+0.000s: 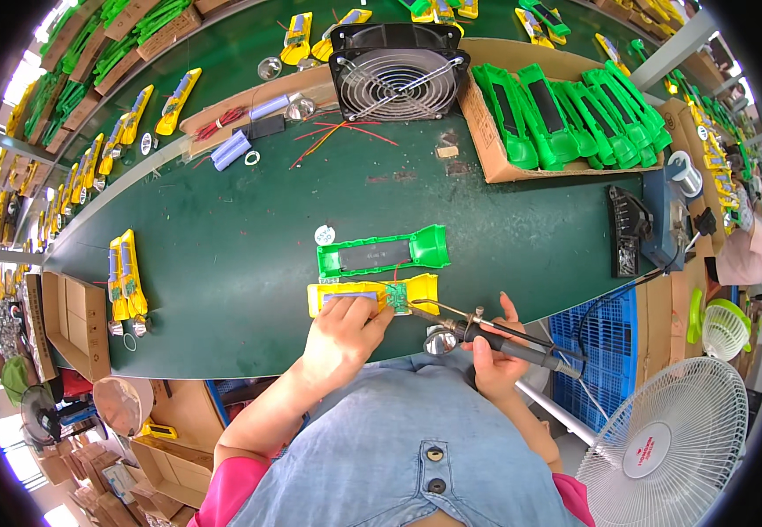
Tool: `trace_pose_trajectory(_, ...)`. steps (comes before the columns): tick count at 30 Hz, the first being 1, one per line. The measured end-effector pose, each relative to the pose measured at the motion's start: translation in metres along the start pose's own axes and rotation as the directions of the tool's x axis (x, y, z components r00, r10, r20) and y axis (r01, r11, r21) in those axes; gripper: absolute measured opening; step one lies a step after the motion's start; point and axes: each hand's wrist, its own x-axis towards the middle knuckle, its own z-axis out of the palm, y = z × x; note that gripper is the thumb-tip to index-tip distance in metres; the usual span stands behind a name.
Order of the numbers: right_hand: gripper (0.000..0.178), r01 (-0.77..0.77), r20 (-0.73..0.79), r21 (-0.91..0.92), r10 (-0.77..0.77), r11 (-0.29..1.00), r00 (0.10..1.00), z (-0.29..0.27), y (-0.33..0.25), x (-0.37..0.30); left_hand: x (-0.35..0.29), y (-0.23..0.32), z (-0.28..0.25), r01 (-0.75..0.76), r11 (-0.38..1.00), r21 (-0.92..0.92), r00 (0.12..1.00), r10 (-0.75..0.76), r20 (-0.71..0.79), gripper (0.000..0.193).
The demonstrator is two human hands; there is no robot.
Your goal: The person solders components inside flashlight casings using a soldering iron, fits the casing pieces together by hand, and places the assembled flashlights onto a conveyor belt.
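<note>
In front of me lies a yellow flashlight casing (423, 288) with a blue battery and a small green circuit board (397, 299) in it. My left hand (339, 338) is closed over its battery part, fingertips bunched beside the board; whatever they pinch there is hidden. My right hand (497, 351) grips a soldering iron (521, 350) with a thin metal solder-feed tube along it. The iron's tip points at the board. A round lamp reflector (440, 341) sits just below the iron. Directly behind the yellow casing is a green casing half (381, 255), joined to the board by a red wire.
A black fan (398, 79) stands at the back, beside a carton (521, 173) of green casings. Blue batteries (230, 151) and loose wires (332, 136) lie back left. Yellow casings (126, 277) sit at left. A soldering station (662, 220) with a solder spool occupies the right edge.
</note>
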Motion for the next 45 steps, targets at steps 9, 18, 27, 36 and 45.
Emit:
trace_pose_trajectory(9, 0.021, -0.063, -0.021, 0.010, 0.063, 0.998, 0.998, 0.002, 0.003, -0.003, 0.000, -0.001, -0.001, -0.027, 1.000, 0.008, 0.999, 0.027, 0.044, 0.028)
trace_pose_trajectory(18, 0.021, -0.149, -0.030, 0.062, 0.152, 0.987, 0.988, 0.005, 0.006, -0.006, 0.001, -0.001, -0.002, -0.013, 1.000, 0.012, 0.999, 0.012, 0.041, 0.028)
trace_pose_trajectory(27, 0.021, -0.124, -0.055, 0.081, 0.129, 0.989, 0.990, 0.006, 0.010, -0.010, 0.001, -0.001, -0.003, 0.004, 1.000, -0.002, 1.000, -0.004, 0.026, 0.028)
trace_pose_trajectory(36, 0.023, -0.089, -0.075, 0.269, 0.113, 0.959, 0.991, -0.004, 0.007, -0.004, 0.001, 0.000, -0.002, 0.005, 1.000, 0.007, 1.000, -0.006, 0.026, 0.027)
trace_pose_trajectory(45, 0.023, -0.047, -0.231, 0.240, 0.104, 0.970, 0.967, -0.016, 0.002, 0.003, 0.020, -0.032, -0.011, 0.406, 0.910, -0.081, 0.891, -0.414, -0.188, 0.032)
